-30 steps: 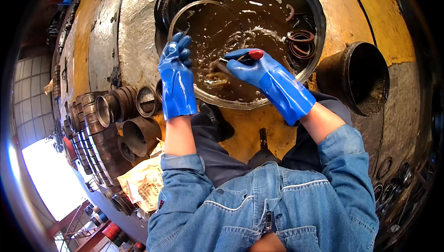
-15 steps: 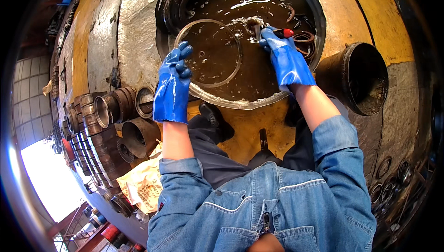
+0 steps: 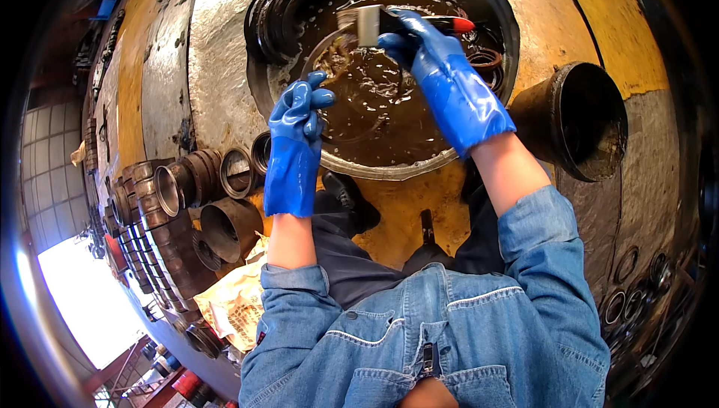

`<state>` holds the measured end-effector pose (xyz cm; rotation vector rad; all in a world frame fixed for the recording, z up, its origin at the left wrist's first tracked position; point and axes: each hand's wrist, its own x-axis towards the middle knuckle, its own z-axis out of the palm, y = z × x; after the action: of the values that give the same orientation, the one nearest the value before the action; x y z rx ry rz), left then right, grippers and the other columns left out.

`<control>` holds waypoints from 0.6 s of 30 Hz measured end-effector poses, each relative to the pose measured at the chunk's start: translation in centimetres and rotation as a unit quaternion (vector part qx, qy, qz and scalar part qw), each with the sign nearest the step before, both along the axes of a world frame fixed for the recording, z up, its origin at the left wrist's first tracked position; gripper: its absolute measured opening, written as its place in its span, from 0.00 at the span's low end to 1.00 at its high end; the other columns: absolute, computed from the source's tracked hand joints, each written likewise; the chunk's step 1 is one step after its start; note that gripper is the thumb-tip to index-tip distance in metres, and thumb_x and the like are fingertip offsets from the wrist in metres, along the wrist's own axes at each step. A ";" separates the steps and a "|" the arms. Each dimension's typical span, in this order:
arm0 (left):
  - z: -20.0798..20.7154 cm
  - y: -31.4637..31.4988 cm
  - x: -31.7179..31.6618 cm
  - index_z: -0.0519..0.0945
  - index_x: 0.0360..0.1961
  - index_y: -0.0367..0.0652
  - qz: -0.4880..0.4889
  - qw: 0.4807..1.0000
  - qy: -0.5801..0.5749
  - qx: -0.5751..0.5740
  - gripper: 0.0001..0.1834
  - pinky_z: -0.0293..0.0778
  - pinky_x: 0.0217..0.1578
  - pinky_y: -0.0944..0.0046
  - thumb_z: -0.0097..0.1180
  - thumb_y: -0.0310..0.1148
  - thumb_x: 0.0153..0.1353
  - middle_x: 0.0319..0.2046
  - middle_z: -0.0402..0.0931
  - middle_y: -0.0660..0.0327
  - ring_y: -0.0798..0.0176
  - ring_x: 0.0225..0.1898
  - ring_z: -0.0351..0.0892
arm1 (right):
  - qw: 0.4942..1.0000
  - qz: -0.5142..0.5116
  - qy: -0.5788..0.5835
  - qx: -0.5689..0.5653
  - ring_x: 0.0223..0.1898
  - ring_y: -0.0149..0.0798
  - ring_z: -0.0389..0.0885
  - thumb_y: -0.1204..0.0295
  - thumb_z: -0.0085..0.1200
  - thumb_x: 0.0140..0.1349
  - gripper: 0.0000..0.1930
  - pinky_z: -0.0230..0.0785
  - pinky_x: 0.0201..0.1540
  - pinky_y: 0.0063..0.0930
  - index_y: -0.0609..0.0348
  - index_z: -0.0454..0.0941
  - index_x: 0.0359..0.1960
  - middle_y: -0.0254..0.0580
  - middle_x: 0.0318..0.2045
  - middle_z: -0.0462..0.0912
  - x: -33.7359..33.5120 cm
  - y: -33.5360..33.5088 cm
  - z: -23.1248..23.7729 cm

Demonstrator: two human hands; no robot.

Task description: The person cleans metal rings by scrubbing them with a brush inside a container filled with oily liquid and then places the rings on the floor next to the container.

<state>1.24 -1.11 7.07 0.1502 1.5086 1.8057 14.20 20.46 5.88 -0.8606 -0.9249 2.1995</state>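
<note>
Both of my hands wear blue rubber gloves. My right hand (image 3: 424,42) is closed around a flat brush (image 3: 368,26) with a pale ferrule and a dark, red-tipped handle; its bristles are blurred and point left. My left hand (image 3: 298,112) has its fingers curled at the left side of a large thin metal ring (image 3: 317,46), which it seems to grip. Part of the ring lies under brown liquid and shows faintly. All this is over a round dark basin (image 3: 401,173). Liquid splashes and ripples below the brush.
Dark rings (image 3: 273,22) are stacked at the basin's left inside; brownish rings (image 3: 485,58) lie at its right. An open metal cylinder (image 3: 592,119) rests right of the basin. Several cylinders and rings (image 3: 228,228) stand on the left, beside a crumpled paper bag (image 3: 236,295).
The brush has come up out of the liquid and swung left toward the ring. My left hand has shifted slightly right and nearer, and the ring has sunk lower into the liquid.
</note>
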 end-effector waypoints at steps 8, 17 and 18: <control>-2.2 -1.2 -3.9 0.72 0.67 0.34 -0.055 0.963 -0.080 0.249 0.25 0.57 0.15 0.72 0.50 0.42 0.79 0.37 0.84 0.59 0.80 0.10 0.58 | 0.988 0.095 -0.075 -0.095 0.49 0.36 0.85 0.87 0.38 0.72 0.23 0.80 0.51 0.25 0.62 0.72 0.65 0.46 0.56 0.79 4.1 -1.2 -3.3; -1.0 1.3 -2.7 0.82 0.56 0.38 0.006 0.998 0.034 0.059 0.18 0.63 0.20 0.76 0.62 0.38 0.73 0.37 0.88 0.58 0.78 0.18 0.70 | 0.863 0.173 -0.246 0.406 0.38 0.33 0.84 0.80 0.52 0.68 0.12 0.77 0.41 0.28 0.60 0.84 0.50 0.40 0.38 0.87 5.3 -1.1 -1.5; -0.5 2.1 -1.6 0.84 0.53 0.39 0.003 0.997 0.067 0.047 0.14 0.66 0.22 0.76 0.63 0.35 0.72 0.37 0.88 0.59 0.77 0.22 0.74 | 0.931 0.100 -0.250 0.245 0.40 0.32 0.84 0.74 0.58 0.67 0.12 0.76 0.42 0.29 0.61 0.84 0.51 0.38 0.36 0.87 5.3 -0.6 -0.7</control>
<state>-0.37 1.02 6.59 0.3194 1.5173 1.9040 19.50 19.84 5.20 -1.1275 -1.7857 1.7857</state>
